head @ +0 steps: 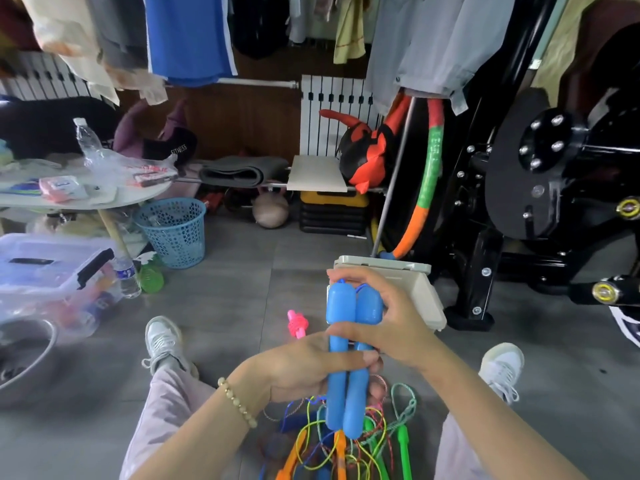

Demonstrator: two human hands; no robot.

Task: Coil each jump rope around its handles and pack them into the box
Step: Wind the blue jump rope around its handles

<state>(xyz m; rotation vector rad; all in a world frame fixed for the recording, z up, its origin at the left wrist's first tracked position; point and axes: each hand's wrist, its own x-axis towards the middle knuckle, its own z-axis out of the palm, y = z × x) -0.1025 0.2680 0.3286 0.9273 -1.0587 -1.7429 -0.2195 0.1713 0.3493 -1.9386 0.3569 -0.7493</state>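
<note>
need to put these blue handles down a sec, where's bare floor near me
Bare floor lies between the blue basket and the beige box, beyond the pink rope. More lies right of the right shoe, before the black machine. Between the legs it is crowded: the rope pile fills it.

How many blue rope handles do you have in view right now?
2: one blue handle beside the other, upright, left hand gripping mid-length, right hand near the tops. More may hide in the rope pile.
</note>
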